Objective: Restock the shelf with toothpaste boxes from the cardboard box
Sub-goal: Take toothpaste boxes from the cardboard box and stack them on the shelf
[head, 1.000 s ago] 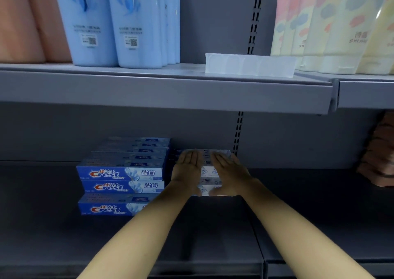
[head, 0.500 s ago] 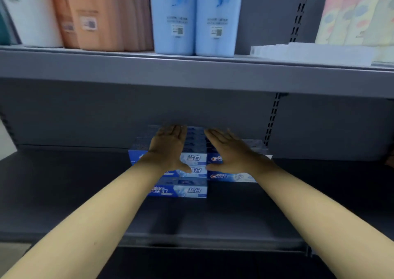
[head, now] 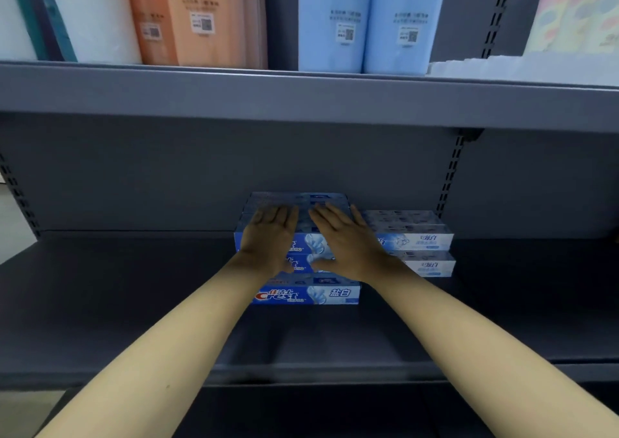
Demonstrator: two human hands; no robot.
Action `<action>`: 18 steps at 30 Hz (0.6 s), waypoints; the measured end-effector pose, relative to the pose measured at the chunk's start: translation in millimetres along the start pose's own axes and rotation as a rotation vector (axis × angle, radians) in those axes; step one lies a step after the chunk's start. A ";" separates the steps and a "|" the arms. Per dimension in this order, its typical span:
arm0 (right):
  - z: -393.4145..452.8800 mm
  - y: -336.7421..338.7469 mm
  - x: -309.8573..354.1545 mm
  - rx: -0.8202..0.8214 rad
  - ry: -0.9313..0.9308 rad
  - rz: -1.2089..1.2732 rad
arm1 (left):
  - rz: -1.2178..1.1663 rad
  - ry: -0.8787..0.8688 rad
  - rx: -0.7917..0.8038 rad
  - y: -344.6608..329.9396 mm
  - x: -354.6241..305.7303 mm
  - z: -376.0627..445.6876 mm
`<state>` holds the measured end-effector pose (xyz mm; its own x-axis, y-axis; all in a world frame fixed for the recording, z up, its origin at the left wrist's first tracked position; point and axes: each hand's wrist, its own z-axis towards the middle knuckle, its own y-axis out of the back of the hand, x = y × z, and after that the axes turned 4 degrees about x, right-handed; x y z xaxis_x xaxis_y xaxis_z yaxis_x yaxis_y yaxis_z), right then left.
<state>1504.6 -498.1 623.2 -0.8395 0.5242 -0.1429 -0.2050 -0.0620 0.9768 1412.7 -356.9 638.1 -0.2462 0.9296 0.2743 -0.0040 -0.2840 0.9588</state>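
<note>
A stack of blue Crest toothpaste boxes [head: 308, 294] sits at the back of the dark grey shelf [head: 134, 303]. My left hand [head: 268, 240] lies flat with straight fingers on the stack's top left. My right hand [head: 345, 240] lies flat on its top right, thumb against the stack's front. To the right stands a lower stack of paler toothpaste boxes [head: 418, 246], which neither hand touches. The cardboard box is out of view.
The upper shelf [head: 301, 99] overhangs the hands and carries tall packs: white [head: 90, 15], orange [head: 197, 18], light blue [head: 365, 18] and pastel patterned [head: 576, 12], plus a white divider [head: 522, 67]. Slotted uprights [head: 449, 183] run down the back panel.
Both hands have shifted from the paler right-hand stack to the blue left-hand stack, while the camera swung left and the stacks now sit right of centre.
</note>
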 end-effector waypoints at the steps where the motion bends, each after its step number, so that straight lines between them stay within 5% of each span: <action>1: 1.6 -0.9 0.8 0.005 -0.011 0.000 | -0.004 -0.001 0.003 -1.5 0.7 1.4; 18: -21.0 0.4 -10.0 -0.078 -0.071 0.063 | -0.154 -0.111 -0.063 -10.2 5.2 -0.3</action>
<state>1502.4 -521.2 621.7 -0.8145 0.5762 -0.0675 -0.1941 -0.1611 0.9677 1411.2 -349.3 629.8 -0.1295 0.9825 0.1341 -0.0947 -0.1468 0.9846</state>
